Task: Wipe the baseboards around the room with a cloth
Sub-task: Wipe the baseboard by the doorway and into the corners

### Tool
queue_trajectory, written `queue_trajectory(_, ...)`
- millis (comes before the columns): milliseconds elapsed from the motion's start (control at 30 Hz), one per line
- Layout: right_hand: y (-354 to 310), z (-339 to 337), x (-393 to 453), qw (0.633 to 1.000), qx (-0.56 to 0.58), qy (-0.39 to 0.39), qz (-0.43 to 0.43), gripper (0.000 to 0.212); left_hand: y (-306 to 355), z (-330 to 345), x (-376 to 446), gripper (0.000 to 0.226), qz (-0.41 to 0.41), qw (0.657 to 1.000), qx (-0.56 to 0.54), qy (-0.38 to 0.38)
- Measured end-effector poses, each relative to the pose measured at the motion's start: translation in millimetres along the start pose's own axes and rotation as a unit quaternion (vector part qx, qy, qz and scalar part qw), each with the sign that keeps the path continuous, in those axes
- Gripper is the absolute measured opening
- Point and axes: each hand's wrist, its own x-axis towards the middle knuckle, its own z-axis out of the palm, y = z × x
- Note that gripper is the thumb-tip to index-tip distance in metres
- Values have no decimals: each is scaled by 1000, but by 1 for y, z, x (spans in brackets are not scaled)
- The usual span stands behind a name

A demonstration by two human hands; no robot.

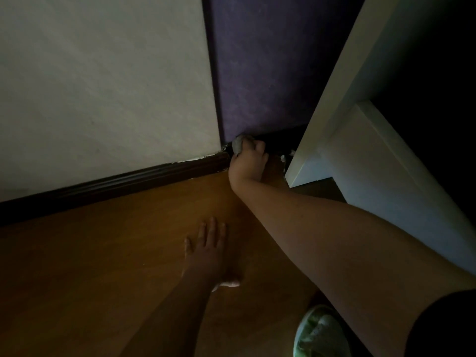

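Here the right hand [248,161] grips a balled cloth [237,146] against the corner baseboard [116,182].

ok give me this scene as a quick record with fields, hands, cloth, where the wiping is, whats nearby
right hand: right hand grips the cloth, fingers curled round it
left hand: left hand lies flat on the floor, fingers straight
wiping spot: room corner, where the white wall meets the purple wall
baseboard: dark baseboard runs along the white wall to the corner
nearby: white furniture right of the hand; shoe at the bottom edge
light: dim
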Motion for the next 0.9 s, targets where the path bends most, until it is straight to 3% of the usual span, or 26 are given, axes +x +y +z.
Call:
queue_trajectory(167, -1, 5, -10, 998, -6, -17, -52, 46, 0, -1, 0, 146, 5, 1000, -2, 4)
queue_trajectory(333, 23, -15, 1, 984, -40, -84, -150, 51, 2, -6, -2, 145, 4, 1000, 1, 0)
queue_trajectory(500, 6, -44, 6, 976, -11, -174, -133, 44, 4, -15, -10, 143, 10, 1000, -12, -4)
queue_trajectory(633, -29, -80, -13, 950, 25, -279, -137, 49, 3, -16, -14, 143, 10, 1000, -15, 9)
queue_trajectory(833, -63, -162, -62, 928, 108, -315, -167, 45, 7, -20, -19, 140, 3, 1000, -5, 25)
queue_trajectory(900, -72, -195, -71, 923, 101, -316, -195, 42, 8, -23, -26, 130, 1, 1000, -6, 28)
